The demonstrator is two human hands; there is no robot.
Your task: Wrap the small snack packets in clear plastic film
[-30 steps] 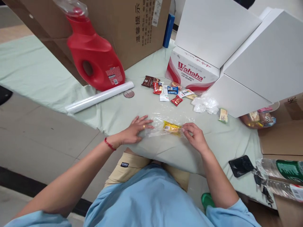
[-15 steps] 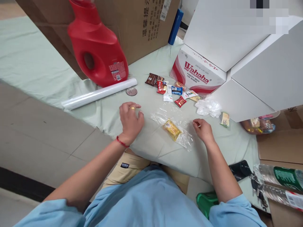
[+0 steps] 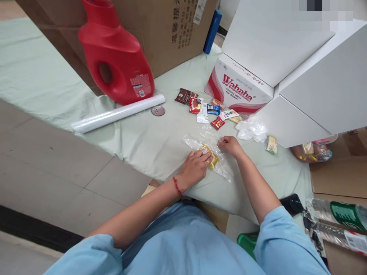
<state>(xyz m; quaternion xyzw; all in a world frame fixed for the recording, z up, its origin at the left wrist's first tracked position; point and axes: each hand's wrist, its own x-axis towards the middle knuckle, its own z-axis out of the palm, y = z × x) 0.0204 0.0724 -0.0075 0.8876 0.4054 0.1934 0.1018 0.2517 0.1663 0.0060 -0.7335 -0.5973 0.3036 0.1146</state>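
Note:
A clear plastic bag (image 3: 224, 170) lies flat on the pale green cloth, with a yellow-wrapped snack (image 3: 213, 162) showing through its film. My left hand (image 3: 196, 168) rests over the snack, fingers stretched out and laid flat across it. At the bag's upper right edge, the thumb and fingertips of my right hand (image 3: 230, 146) are pinched together on the film. Just beyond the bag lie several small snack packs, among them a red packet (image 3: 218, 123), a blue packet (image 3: 213, 109) and a brown packet (image 3: 182, 96).
A red detergent jug (image 3: 120, 57) stands at the left behind a white roll of film (image 3: 120, 114) and a round disc (image 3: 158, 110). Crumpled plastic (image 3: 252, 129) lies by the Wahaha carton (image 3: 239, 88). Plastic bottles (image 3: 344, 214) and a black phone (image 3: 291, 204) are at the right.
My left hand has moved right and down onto the yellow snack in the bag. My right hand has moved left to the bag's edge and pinches there.

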